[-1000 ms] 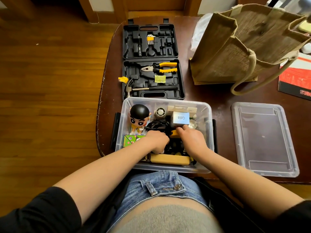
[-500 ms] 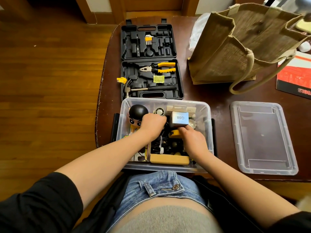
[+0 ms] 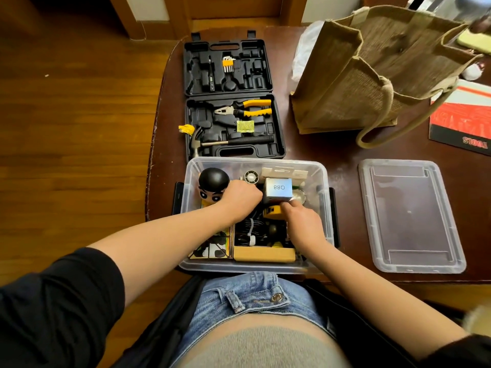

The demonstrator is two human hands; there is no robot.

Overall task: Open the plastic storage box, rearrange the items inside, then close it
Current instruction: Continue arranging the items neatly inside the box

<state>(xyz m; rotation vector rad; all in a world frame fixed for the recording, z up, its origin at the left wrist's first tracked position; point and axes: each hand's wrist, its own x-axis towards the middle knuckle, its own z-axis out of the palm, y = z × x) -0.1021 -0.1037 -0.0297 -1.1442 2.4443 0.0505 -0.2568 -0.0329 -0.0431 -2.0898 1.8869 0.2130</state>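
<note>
Clear plastic storage box [image 3: 322,179] sits open at table edge (lid [image 3: 410,216] apart, right). Left hand [image 3: 243,199] fisted inside, grip unclear; right hand [image 3: 303,221] pinches silver box [image 3: 279,188].

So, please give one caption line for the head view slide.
Both hands rearrange items inside the open plastic storage box, its lid lying beside it.
</note>
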